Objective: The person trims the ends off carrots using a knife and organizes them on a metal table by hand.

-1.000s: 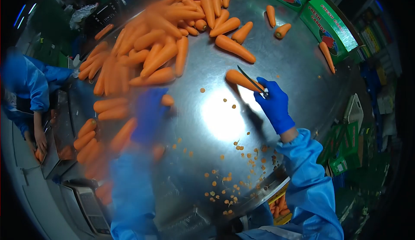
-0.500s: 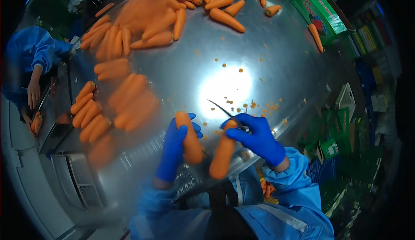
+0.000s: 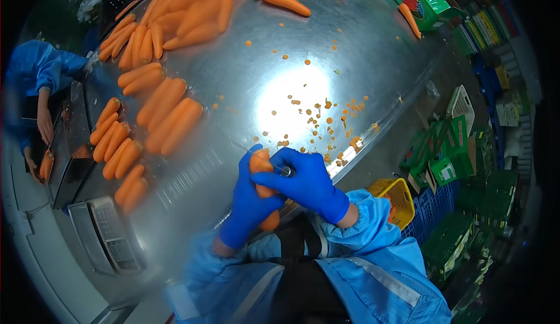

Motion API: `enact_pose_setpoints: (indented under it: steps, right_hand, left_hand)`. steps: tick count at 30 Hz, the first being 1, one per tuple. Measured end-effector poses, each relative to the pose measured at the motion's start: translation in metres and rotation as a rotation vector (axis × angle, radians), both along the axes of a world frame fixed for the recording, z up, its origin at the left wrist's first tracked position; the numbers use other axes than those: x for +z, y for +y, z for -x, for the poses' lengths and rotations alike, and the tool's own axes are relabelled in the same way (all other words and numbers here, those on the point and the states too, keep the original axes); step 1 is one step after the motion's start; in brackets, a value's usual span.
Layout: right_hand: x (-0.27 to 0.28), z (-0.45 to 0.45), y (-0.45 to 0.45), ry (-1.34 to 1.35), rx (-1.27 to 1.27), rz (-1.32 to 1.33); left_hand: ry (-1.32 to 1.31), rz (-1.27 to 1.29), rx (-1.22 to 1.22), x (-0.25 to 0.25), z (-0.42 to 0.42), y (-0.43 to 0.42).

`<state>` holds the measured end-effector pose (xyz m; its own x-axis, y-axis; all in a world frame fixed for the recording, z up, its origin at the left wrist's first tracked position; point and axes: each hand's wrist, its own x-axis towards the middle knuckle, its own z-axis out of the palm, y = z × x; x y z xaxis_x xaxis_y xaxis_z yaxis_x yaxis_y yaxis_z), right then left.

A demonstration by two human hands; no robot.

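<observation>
My left hand [image 3: 248,198], in a blue glove, is closed around a carrot [image 3: 261,160] close to my body at the table's near edge. Orange also shows below the fingers; whether that is the same carrot or a second one, I cannot tell. My right hand [image 3: 309,181], gloved too, presses against the left and grips a knife [image 3: 287,172]. Only the knife's handle end shows clearly; its blade is a faint blur near the carrot's top. Small round carrot trimmings [image 3: 329,121] lie scattered on the metal table [image 3: 233,85] beyond my hands.
Carrots in small groups [image 3: 169,117] lie to the left, with a large pile [image 3: 186,15] behind them. A scale [image 3: 111,236] stands lower left. A yellow crate [image 3: 402,202] and green boxes [image 3: 449,149] are at right. Another person's hand [image 3: 45,125] is at far left.
My hands have come together; before, they were apart with a carrot in each and the knife in the right. The view has shifted, bringing the yellow crate into sight.
</observation>
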<state>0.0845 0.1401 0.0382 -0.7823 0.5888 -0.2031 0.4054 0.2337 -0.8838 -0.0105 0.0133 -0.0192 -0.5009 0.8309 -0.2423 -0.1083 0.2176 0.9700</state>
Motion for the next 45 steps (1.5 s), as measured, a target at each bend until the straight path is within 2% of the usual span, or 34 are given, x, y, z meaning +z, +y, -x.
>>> enact_pose_setpoints:
  steps: [4, 7, 9, 12, 29, 32, 35, 39, 45]
  right_hand:
    - [0.008, -0.025, 0.01, 0.303, -0.083, 0.081]
    - [-0.008, -0.055, 0.037, 0.154, 0.057, -0.379]
    - [0.002, -0.056, 0.037, 0.138, 0.154, -0.52]
    - [0.005, -0.052, 0.033, 0.135, 0.234, -0.588]
    - [0.01, -0.047, 0.033, 0.083, 0.29, -0.608]
    - [-0.002, -0.051, 0.035, 0.172, 0.221, -0.534]
    - [-0.027, -0.069, 0.055, 0.072, 0.05, -0.514]
    - [-0.008, -0.065, 0.048, 0.108, 0.176, -0.54]
    - [-0.002, -0.06, 0.042, 0.12, 0.247, -0.55]
  left_hand:
    - [0.233, -0.049, 0.044, 0.019, -0.001, -0.004]
    - [0.388, -0.107, 0.061, 0.027, 0.001, -0.003]
    - [0.473, -0.074, 0.011, 0.034, 0.002, -0.001]
    - [0.272, -0.027, 0.013, 0.035, -0.004, -0.002]
    - [0.19, 0.001, -0.049, 0.04, -0.008, 0.002]
    - [0.175, -0.048, -0.078, 0.046, -0.009, -0.001]
    - [0.206, -0.065, -0.153, 0.049, -0.004, -0.003]
    - [0.234, -0.027, -0.184, 0.048, -0.005, 0.0]
    - [0.105, 0.004, -0.172, 0.046, -0.008, -0.001]
